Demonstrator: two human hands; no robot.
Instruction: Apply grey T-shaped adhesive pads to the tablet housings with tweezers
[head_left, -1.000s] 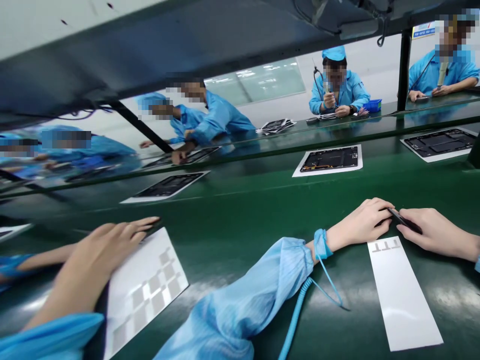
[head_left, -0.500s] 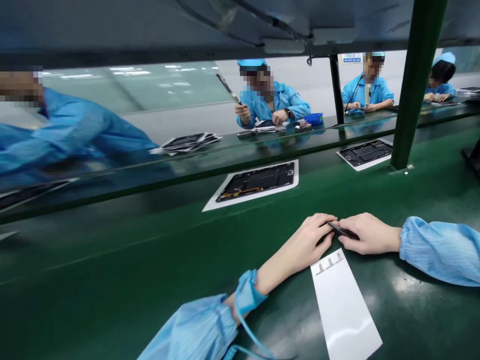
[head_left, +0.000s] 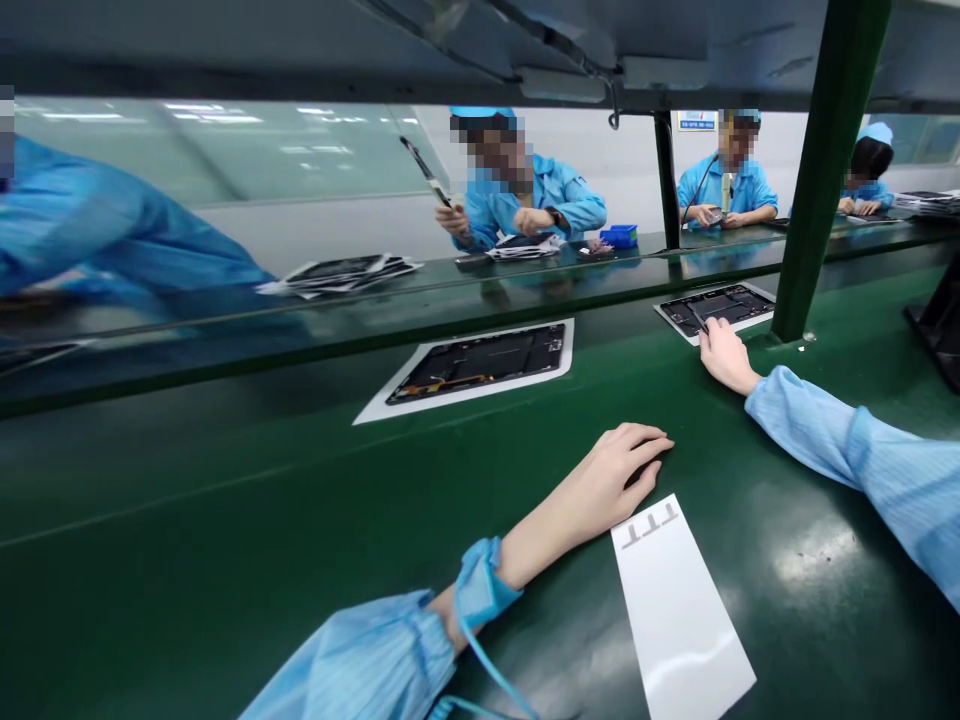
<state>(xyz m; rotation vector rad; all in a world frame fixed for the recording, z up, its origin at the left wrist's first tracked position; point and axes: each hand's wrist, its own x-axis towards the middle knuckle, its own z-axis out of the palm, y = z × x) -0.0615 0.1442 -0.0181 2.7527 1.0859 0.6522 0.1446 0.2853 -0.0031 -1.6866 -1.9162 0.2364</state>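
Note:
My left hand [head_left: 611,480] rests on the green conveyor belt [head_left: 225,530], its fingers lightly curled and holding nothing. Just below its fingertips lies a long white paper strip with grey T-shaped marks [head_left: 679,610]. My right hand [head_left: 724,355] reaches forward onto the edge of a dark tablet housing [head_left: 716,308], which lies on a white sheet. A thin dark strip [head_left: 699,318] shows at its fingertips, partly hidden by them. Another dark housing [head_left: 476,363] on a white sheet lies to the left, out of reach of both hands.
A green upright post [head_left: 829,170] stands just right of my right hand. Beyond a glass-edged shelf, several co-workers in blue smocks and caps [head_left: 529,195] work at the far side. A stack of dark panels [head_left: 337,276] and a blue bin [head_left: 619,236] sit there.
My right hand has moved forward and away from my left, carrying the dark strip onto the far housing. My left hand has stayed nearly still beside the white paper strip.

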